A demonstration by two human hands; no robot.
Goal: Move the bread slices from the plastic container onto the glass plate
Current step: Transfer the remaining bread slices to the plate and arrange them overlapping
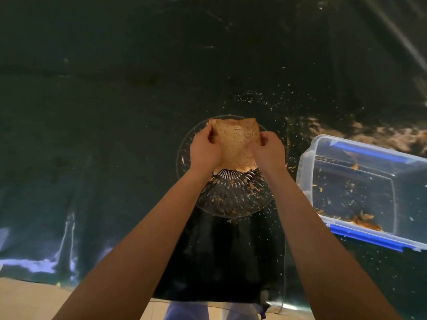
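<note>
A brown bread slice point(235, 142) is held over the far half of the round ribbed glass plate point(231, 199). My left hand point(204, 148) grips its left edge and my right hand point(268, 148) grips its right edge. Whether the slice touches the plate I cannot tell. The near half of the plate shows only crumbs. To the right stands the clear plastic container point(360, 188) with blue clips; it holds crumbs and small bread scraps, with no whole slice in view.
A dark shiny plastic sheet point(115, 135) covers the table, with crumbs scattered around the plate and toward the back right. The sheet's near edge and a pale floor point(27, 301) show at the bottom left.
</note>
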